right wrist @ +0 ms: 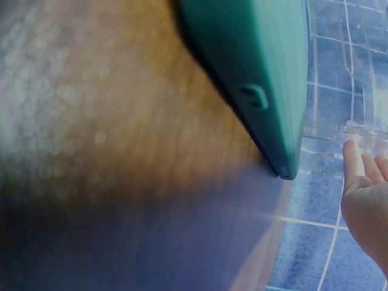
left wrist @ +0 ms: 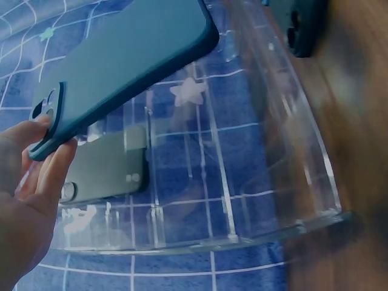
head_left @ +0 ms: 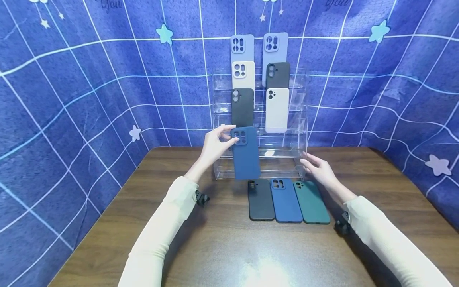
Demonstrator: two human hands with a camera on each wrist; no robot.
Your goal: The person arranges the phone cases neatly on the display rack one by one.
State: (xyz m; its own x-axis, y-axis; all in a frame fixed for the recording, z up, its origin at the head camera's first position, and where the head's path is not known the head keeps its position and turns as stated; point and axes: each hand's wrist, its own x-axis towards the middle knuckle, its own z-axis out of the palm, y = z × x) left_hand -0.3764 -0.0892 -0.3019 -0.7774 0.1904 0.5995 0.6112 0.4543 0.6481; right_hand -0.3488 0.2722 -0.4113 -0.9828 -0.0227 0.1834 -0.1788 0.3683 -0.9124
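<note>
My left hand [head_left: 216, 144] pinches a blue phone case [head_left: 247, 159] near its camera cutout, between thumb and fingers. The case hangs nearly upright before the lower tiers of a clear stepped display rack [head_left: 226, 174]; the left wrist view shows the blue case [left wrist: 133, 60] tilted close to that camera. Whether it touches the rack cannot be told. At the rack's right side is my right hand [head_left: 320, 169], its fingers fairly straight and touching the clear edge. In the right wrist view, a green phone case [right wrist: 254, 66] lies between the camera and my right hand [right wrist: 367, 206].
On the rack stand two lavender cases [head_left: 247, 54], two whitish cases [head_left: 277, 111] and two dark cases [head_left: 242, 107], in two columns. In front, a black case [head_left: 261, 201], another blue case [head_left: 287, 203] and the green one lie on the wooden table [head_left: 215, 239]. A patterned blue cloth [head_left: 107, 99] hangs behind.
</note>
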